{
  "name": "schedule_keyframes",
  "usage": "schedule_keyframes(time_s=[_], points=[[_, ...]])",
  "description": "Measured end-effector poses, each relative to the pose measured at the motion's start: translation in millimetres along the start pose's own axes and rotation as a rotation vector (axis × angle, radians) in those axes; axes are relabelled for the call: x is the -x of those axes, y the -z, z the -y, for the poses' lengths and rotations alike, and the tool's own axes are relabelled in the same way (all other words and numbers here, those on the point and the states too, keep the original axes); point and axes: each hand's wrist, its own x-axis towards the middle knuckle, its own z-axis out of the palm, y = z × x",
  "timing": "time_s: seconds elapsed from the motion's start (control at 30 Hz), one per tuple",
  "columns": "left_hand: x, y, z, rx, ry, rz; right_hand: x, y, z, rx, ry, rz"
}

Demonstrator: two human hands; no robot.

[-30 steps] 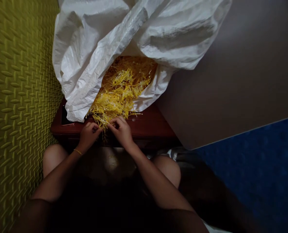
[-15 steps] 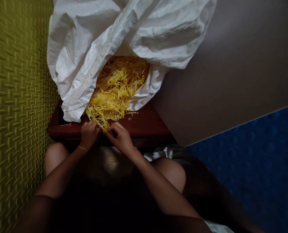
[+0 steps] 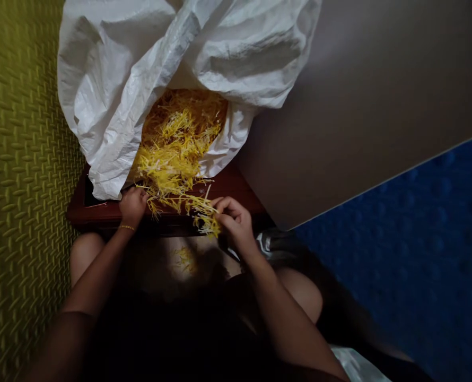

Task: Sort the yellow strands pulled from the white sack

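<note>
A heap of yellow and whitish thin strands [image 3: 172,154] spills from the mouth of a crumpled white sack [image 3: 120,95] onto a dark red surface [image 3: 232,191]. My right hand [image 3: 236,220] pinches a cluster of strands at the right, which trails back toward the heap. My left hand [image 3: 133,206] is closed at the lower left of the heap, beside the sack's edge, with strands at its fingertips. A thin yellow band circles my left wrist.
Yellow textured matting [image 3: 25,159] rises at the left. A large greyish-brown panel [image 3: 363,95] stands at the right, with blue textured matting [image 3: 419,223] beyond it. Loose yellow strands [image 3: 185,259] lie below, between my knees.
My right hand has moved right, away from my left hand, drawing out a cluster of strands. My left hand is slightly farther left in view. The whole view has shifted a little.
</note>
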Motion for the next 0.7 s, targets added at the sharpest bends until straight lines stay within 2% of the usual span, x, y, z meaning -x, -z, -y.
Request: schedule_keyframes(time_s=[0.13,0.23,0.33,0.4,0.5,0.6,0.7], points=[[-1.5,4.5,0.1,0.003,0.037,0.015,1.5,3.5,-3.9,-0.071,-0.068,-0.071],[7.4,17.3,-4.9,-0.021,-0.006,0.003,4.9,-5.2,-8.9,-0.095,-0.171,-0.038],[22.5,31.2,-10.7,0.012,-0.107,-0.007,7.7,-12.7,-12.7,-0.16,-0.27,0.005],[35.4,35.8,-14.0,0.063,-0.178,-0.074,8.6,-15.3,-13.2,-0.178,-0.308,0.015],[54.2,31.7,-17.2,0.098,-0.251,-0.135,8.7,-16.9,-11.6,-0.183,-0.324,0.01],[61.1,18.4,-16.2,0.011,-0.317,-0.006,7.9,-16.6,-8.4,-0.207,-0.308,0.029],[46.6,6.0,-10.6,-0.055,-0.249,0.069,7.9,-14.5,-4.2,-0.175,-0.278,0.105]])
